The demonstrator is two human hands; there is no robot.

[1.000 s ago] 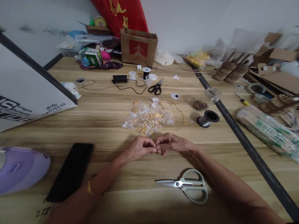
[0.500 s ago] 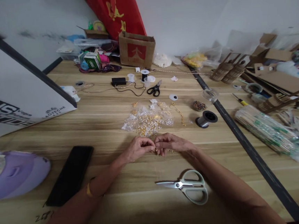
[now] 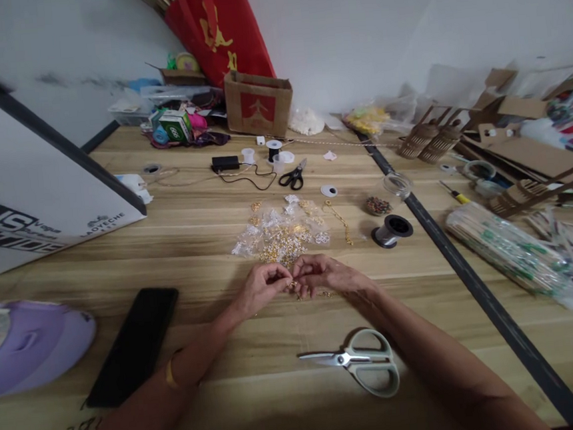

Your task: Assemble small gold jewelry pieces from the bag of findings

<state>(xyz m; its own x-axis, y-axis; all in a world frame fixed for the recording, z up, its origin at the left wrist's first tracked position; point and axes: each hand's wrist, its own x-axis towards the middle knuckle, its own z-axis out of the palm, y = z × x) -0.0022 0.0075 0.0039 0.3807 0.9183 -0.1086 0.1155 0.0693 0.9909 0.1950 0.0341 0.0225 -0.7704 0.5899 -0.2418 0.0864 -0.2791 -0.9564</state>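
Both hands meet at the centre, just in front of a pile of small gold and silver beads (image 3: pixel 283 247) lying with clear plastic bags. Thumb and finger of my left hand (image 3: pixel 259 291) pinch a tiny gold bead piece (image 3: pixel 292 285). My right hand (image 3: pixel 328 275) closes on the same piece from the other side, its fingertips partly covering it. A short gold strand (image 3: pixel 327 294) shows on the table under the right hand. Closer to me lie scissors (image 3: pixel 341 359) with pale handles, blades pointing left. A gold chain (image 3: pixel 338 222) rests right of the pile.
On the right stand a wire spool (image 3: pixel 392 231), a heap of dark beads (image 3: pixel 378 205) and a packet of sticks (image 3: pixel 507 246). Black scissors (image 3: pixel 293 175) lie behind the pile. A black phone (image 3: pixel 135 345) and a purple case (image 3: pixel 37 347) are at left.
The view has shifted slightly. The hands stay together on the gold piece with small finger movements, and more of the gold strand shows beneath the right hand.
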